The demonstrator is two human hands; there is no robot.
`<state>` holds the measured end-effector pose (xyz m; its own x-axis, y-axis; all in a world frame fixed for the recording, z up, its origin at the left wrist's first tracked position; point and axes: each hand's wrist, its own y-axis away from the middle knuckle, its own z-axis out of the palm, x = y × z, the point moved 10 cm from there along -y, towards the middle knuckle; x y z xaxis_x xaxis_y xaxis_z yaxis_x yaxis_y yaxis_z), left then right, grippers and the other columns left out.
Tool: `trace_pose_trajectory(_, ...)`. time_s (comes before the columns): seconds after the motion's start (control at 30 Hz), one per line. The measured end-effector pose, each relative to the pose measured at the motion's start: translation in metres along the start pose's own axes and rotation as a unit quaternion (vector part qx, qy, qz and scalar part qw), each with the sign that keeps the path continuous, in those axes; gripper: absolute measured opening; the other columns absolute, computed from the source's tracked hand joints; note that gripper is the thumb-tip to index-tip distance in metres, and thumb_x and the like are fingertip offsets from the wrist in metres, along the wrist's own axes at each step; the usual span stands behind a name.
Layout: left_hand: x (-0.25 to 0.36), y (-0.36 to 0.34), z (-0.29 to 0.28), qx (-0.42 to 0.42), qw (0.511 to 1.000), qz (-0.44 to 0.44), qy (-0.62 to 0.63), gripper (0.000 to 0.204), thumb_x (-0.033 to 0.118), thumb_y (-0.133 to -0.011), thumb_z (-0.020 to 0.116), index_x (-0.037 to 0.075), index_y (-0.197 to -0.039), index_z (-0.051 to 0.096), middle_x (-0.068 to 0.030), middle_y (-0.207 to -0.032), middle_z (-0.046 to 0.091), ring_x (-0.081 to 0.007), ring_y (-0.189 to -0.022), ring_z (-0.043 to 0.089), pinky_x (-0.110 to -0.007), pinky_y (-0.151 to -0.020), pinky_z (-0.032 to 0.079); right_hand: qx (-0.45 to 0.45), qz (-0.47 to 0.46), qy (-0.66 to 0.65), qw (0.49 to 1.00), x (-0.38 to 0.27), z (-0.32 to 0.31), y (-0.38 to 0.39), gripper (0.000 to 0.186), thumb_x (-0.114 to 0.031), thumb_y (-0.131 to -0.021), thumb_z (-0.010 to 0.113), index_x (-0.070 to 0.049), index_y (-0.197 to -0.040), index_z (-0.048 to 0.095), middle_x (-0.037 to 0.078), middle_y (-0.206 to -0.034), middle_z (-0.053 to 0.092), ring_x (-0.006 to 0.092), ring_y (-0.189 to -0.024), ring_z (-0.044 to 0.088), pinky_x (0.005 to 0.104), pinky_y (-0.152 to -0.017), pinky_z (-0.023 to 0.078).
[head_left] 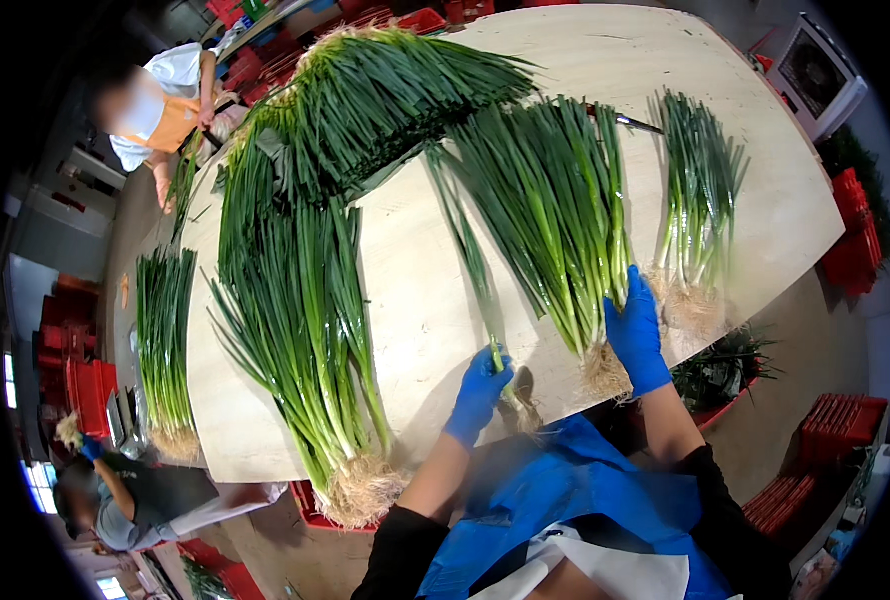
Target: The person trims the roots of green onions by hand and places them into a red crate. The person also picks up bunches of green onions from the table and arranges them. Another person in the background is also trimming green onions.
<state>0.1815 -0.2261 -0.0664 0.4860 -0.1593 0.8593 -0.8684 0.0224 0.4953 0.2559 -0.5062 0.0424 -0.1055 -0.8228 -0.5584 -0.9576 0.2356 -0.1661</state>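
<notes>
My left hand [479,396], in a blue glove, is closed around the lower stem of a thin green onion [473,262]; its leaves lie away from me and its roots hang by the table's near edge. My gloved right hand [637,335] is closed at the right edge of a thick bunch of green onions [555,220], just above its pale roots; part of its grip is hidden. A smaller bunch [697,190] lies right of that hand. Left of my left hand is a large bunch [310,330] with tangled roots.
A large heap of green onions [385,100] covers the far left of the pale table [605,50], with a dark, slim tool [637,124] at the far right. One person [155,110] stands far left, another [130,500] near left. Red crates [825,440] stand at right.
</notes>
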Motion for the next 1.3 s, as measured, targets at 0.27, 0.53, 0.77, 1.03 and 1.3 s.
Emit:
trace_pose_trajectory(0.27,0.097,-0.04,0.084,-0.016,0.989,0.115,0.096,0.078,0.032,-0.085,0.069,-0.001,-0.143,0.028,-0.0226,-0.137,0.042,-0.0264,-0.114,0.053,-0.034,-0.092,0.045,-0.078,-0.061,0.066,0.993,-0.02,0.047,0.026,0.078,-0.016,-0.081,0.065,0.009,-0.141,0.021,0.031,-0.142,0.029,0.044,-0.13,0.034,0.0455,-0.107,0.031)
trace_pose_trajectory(0.53,0.064,-0.069,0.099,-0.101,0.927,-0.072,0.355,0.038,0.021,-0.081,0.072,0.002,-0.11,0.057,-0.0084,-0.085,0.063,-0.0193,-0.071,0.061,-0.031,-0.063,0.053,-0.193,-0.109,-0.213,0.952,-0.083,0.056,0.071,0.049,0.005,-0.08,0.043,0.01,-0.128,0.037,0.031,-0.123,0.045,0.0426,-0.104,0.052,0.0433,-0.088,0.045)
trace_pose_trajectory(0.77,0.009,-0.026,0.028,0.03,0.892,-0.126,0.434,0.032,0.013,-0.078,0.069,0.002,-0.107,0.06,-0.0101,-0.092,0.065,-0.0205,-0.081,0.064,-0.032,-0.073,0.053,-0.214,-0.198,-0.253,0.922,-0.114,0.023,0.078,0.054,-0.012,-0.085,0.062,0.004,-0.131,0.04,0.025,-0.123,0.051,0.0361,-0.115,0.051,0.0399,-0.099,0.041)
trace_pose_trajectory(1.03,-0.001,-0.034,0.036,-0.039,0.903,-0.058,0.424,0.035,0.003,-0.08,0.061,-0.003,-0.114,0.057,-0.0156,-0.101,0.065,-0.0261,-0.089,0.065,-0.037,-0.081,0.054,-0.259,0.137,-0.296,0.909,-0.029,0.106,0.061,0.075,-0.025,-0.081,0.072,0.01,-0.135,0.033,0.027,-0.13,0.048,0.0327,-0.121,0.049,0.0365,-0.099,0.041)
trace_pose_trajectory(1.3,0.06,0.001,0.013,-0.074,0.894,0.036,0.44,0.044,0.0,-0.08,0.061,-0.002,-0.123,0.05,-0.0141,-0.108,0.063,-0.0241,-0.096,0.064,-0.033,-0.084,0.053,-0.268,0.019,-0.373,0.888,-0.113,0.075,0.054,0.064,-0.025,-0.081,0.071,0.005,-0.13,0.042,0.024,-0.118,0.054,0.0335,-0.109,0.054,0.0389,-0.094,0.042)
